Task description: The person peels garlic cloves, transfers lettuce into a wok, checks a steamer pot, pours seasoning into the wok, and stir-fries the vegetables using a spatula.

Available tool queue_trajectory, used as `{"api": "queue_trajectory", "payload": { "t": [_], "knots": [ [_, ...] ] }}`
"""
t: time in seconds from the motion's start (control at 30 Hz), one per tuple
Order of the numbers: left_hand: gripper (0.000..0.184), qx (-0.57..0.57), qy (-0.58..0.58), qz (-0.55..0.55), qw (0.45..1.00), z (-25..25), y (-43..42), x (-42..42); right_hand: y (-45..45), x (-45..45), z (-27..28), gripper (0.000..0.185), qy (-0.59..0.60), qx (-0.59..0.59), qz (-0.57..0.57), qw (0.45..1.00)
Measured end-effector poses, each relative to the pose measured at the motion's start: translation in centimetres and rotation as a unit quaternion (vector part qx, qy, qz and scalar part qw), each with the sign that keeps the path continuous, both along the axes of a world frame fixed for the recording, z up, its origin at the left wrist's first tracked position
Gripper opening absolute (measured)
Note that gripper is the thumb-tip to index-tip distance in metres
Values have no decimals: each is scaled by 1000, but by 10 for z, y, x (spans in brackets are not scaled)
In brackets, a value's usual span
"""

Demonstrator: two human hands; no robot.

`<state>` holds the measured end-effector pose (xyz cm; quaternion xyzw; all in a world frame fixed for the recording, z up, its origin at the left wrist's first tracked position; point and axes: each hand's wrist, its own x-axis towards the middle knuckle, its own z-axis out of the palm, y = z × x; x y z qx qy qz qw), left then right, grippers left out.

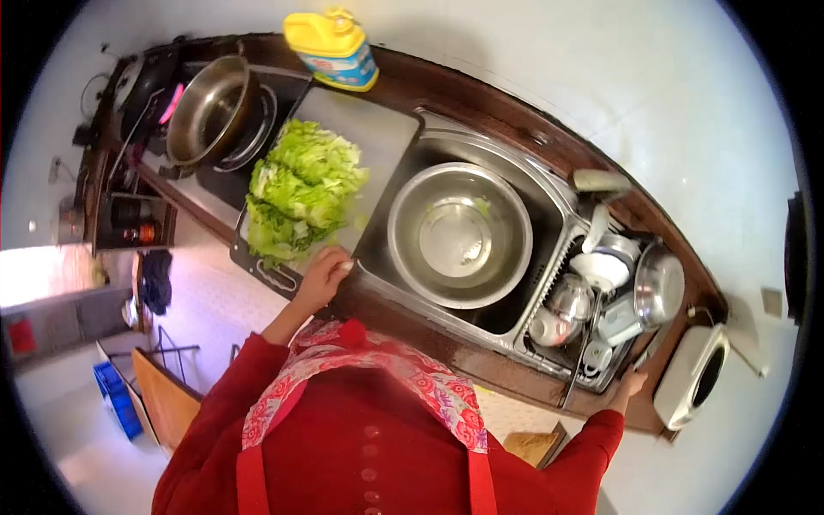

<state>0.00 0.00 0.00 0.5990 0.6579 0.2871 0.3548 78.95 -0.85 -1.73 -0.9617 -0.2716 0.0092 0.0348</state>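
Note:
My left hand (329, 273) rests at the near edge of the cutting board (390, 137), its fingers curled together, with something small and pale at the fingertips. A heap of cut lettuce (309, 184) covers much of the board beside it. Far to the right, my right hand (633, 383) is closed round the handle end of a knife (657, 345), at the outer side of the dish rack (562, 371). The knife's blade points up and away from me. Between my hands, a steel basin (399, 257) with water and a few green scraps sits in the sink (498, 319).
A steel pot (210, 116) stands on the stove at left. Behind the board is a yellow jug (335, 47). Bowls, a pot (659, 283) and a light-coloured cleaver-like item (622, 319) crowd the rack. A white appliance (691, 378) stands at the counter's right end.

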Motion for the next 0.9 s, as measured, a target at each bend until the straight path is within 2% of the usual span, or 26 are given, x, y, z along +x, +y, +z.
{"api": "queue_trajectory", "payload": {
  "t": [0.03,0.07,0.1,0.13,0.2,0.23,0.27,0.37,0.43,0.5,0.57,0.63,0.67,0.73,0.77,0.87,0.9],
  "knots": [
    [18,9,-7,2,1000,6,2,13,-1,2,17,39,-17,-34,-11,999],
    [17,18,-13,1,1000,9,4,22,-3,15,22,40,-25,-19,8,999],
    [17,67,42,17,997,4,46,-17,31,-17,-49,40,9,41,22,999],
    [16,74,54,32,995,-4,49,-16,25,-7,-48,40,2,59,35,998],
    [15,66,76,53,993,-15,56,-9,1,47,-56,41,150,148,-111,971],
    [15,72,78,56,993,-18,66,-14,5,38,-52,41,229,197,-185,935],
    [14,77,79,60,992,-21,75,-17,-6,18,-54,17,241,454,-201,834],
    [14,90,56,60,993,-26,86,-26,-35,-21,-28,15,243,612,-220,720],
    [14,108,31,41,993,-28,82,-26,-47,-68,14,19,117,621,-114,767],
    [15,121,51,43,990,-11,58,-15,-55,-123,60,30,153,651,-34,743],
    [15,95,48,55,993,8,28,-6,-56,-178,96,35,198,632,50,747],
    [15,66,24,69,995,10,-6,-10,-43,-229,122,34,248,560,145,777],
    [15,50,11,74,996,11,-21,-16,-30,-251,126,31,263,508,237,786],
    [15,94,53,113,988,-1,-49,-38,-1,-297,134,24,289,383,391,785],
    [15,115,71,132,982,-6,-58,-50,20,-331,139,20,302,310,458,777],
    [16,58,8,180,982,9,-67,-69,81,-436,134,15,283,133,636,705],
    [16,76,27,158,984,4,-65,-74,99,-459,111,18,195,122,716,659]
  ]
}}
